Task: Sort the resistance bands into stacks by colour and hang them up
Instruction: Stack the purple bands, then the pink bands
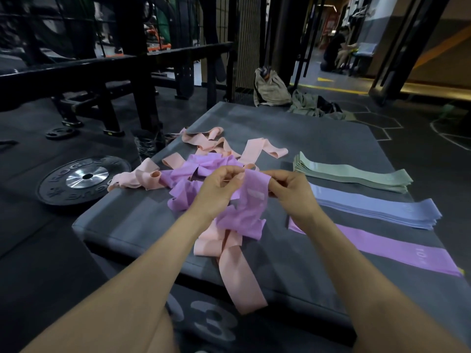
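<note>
Purple resistance band (251, 200) is held up over the grey mat (293, 128), both hands on its top edge: left hand (219, 186) pinches it w/ thumb + fingers curled, right hand (290, 189) grips the other corner the same way. Band hangs down between the wrists; lower end drapes onto a peach band (239, 273) that trails off the mat's near edge.

Behind the hands: unsorted heap, purple bands (201, 166) tangled w/ peach bands (211, 142).

Right side of mat, three sorted lots lying flat, side by side: green stack (356, 174) farthest, blue stack (377, 208) in the middle, single flat purple band (397, 250) nearest.

Floor left of mat: black weight plate (84, 179). Beyond the mat's far edge: beige bag (270, 89).
</note>
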`<state>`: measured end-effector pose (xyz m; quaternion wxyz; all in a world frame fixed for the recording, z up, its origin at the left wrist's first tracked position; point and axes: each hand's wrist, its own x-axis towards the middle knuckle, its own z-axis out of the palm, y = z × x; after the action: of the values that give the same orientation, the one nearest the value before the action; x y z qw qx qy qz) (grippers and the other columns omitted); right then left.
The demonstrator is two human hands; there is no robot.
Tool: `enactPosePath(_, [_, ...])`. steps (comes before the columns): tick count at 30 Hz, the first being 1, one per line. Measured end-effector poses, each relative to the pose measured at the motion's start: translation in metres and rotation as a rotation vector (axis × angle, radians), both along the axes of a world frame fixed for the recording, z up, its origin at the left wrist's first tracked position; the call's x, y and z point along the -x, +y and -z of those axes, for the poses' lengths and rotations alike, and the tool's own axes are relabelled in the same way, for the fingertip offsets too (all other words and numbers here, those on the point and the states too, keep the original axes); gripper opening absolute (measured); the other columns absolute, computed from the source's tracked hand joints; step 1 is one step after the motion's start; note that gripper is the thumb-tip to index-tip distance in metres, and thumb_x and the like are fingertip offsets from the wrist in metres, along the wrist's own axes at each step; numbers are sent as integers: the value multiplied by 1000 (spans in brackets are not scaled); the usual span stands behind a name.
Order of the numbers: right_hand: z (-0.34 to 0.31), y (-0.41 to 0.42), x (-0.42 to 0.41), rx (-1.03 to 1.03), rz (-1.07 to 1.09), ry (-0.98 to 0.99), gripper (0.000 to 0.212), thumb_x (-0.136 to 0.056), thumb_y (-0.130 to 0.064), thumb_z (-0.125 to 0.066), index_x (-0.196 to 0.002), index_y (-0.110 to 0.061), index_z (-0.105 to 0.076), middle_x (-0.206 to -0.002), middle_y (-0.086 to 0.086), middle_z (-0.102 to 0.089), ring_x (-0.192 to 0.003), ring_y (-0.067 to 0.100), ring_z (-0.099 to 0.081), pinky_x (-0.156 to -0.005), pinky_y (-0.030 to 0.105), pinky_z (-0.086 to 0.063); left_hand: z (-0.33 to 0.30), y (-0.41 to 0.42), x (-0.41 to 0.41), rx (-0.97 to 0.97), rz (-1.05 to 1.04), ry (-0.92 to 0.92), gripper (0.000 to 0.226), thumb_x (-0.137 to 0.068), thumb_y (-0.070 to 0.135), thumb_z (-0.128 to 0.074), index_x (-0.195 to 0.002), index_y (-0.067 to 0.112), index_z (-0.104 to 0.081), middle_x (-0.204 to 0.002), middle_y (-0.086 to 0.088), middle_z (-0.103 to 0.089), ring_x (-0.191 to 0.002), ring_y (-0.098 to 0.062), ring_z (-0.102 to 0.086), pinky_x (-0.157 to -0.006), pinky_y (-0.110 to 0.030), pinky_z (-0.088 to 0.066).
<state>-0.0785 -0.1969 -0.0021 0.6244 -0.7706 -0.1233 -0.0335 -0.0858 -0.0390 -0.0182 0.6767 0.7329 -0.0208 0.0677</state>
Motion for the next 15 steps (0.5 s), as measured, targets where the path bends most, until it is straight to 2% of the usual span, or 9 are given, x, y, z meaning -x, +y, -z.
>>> enactPosePath(2, [0, 0, 2, -48, -56, 13, 27, -90, 4, -52, -98, -14, -71, -81, 2, -71, -70, 5, -63, -67, 20, -55, 0, -4, 1, -42, 21, -17, 12, -94, 13, -52, -103, 11, -60, -104, -6, -63, -96, -15, -57, -90, -29, -47])
enactPosePath(5, [0, 1, 2, -121, -98, 45, 26, -90, 6, -51, -90, -11, -71, -71, -8, -72, -67, 4, -64, -65, 18, -55, 0, -7, -1, -129, 45, -40, 25, -92, 14, -56, -100, -9, -58, -88, -11, -57, -84, -17, -52, -77, -32, -46])
enactPosePath(7, [0, 1, 2, -227, -123, 100, 28, -88, 9, -49, -85, -10, -69, -73, -5, -72, -69, 8, -64, -67, 19, -55, -2, -7, 0, -131, 11, -52, 26, -90, 14, -59, -100, -9, -60, -86, -12, -59, -82, -18, -52, -80, -39, -49])
enactPosePath(9, [-1, 1, 1, -307, -194, 157, 24, -84, 4, -52, -89, -11, -70, -84, 3, -71, -79, 14, -64, -74, 23, -55, -2, -6, -1, -130, -31, -53, 25, -90, 15, -60, -100, -7, -62, -87, -13, -61, -82, -19, -54, -85, -45, -50])
enactPosePath(12, [5, 5, 2, -174, -216, 166, 15, -84, -9, -62, -97, -13, -70, -97, 11, -69, -87, 17, -64, -81, 30, -54, -3, -4, 1, -55, -30, -46, 22, -91, 12, -58, -97, -8, -62, -86, -16, -61, -81, -21, -55, -86, -50, -50])
enactPosePath(15, [12, 10, 2, 49, -151, 121, 18, -83, -9, -69, -100, -5, -68, -95, 11, -69, -82, 16, -62, -78, 29, -53, -5, -2, 2, 83, -46, -6, 25, -93, 12, -55, -98, -13, -60, -88, -18, -60, -82, -23, -55, -88, -51, -50])
